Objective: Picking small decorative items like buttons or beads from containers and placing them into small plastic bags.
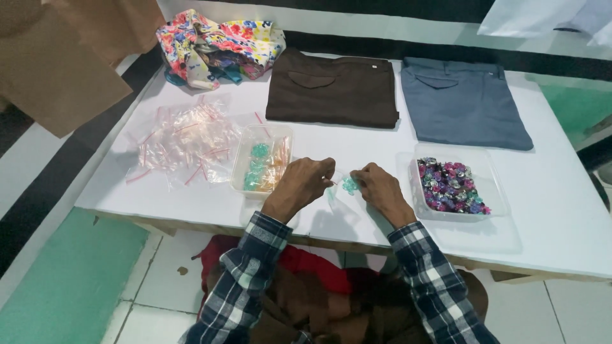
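Observation:
My left hand (305, 180) and my right hand (380, 187) meet over the white table (554, 210), both pinching a small clear zip bag (344, 185) with teal beads inside. A clear tray (262, 167) of filled small bags, teal and orange, sits just left of my left hand. Right of my right hand is a clear tray (454, 185) full of purple, teal and silver beads.
A heap of empty clear zip bags (185, 141) with red strips lies at the left. Folded brown trousers (331, 89) and grey-blue trousers (465, 102) lie at the back, with floral cloth (217, 44) at the far left corner. Brown fabric (64, 51) hangs at the upper left.

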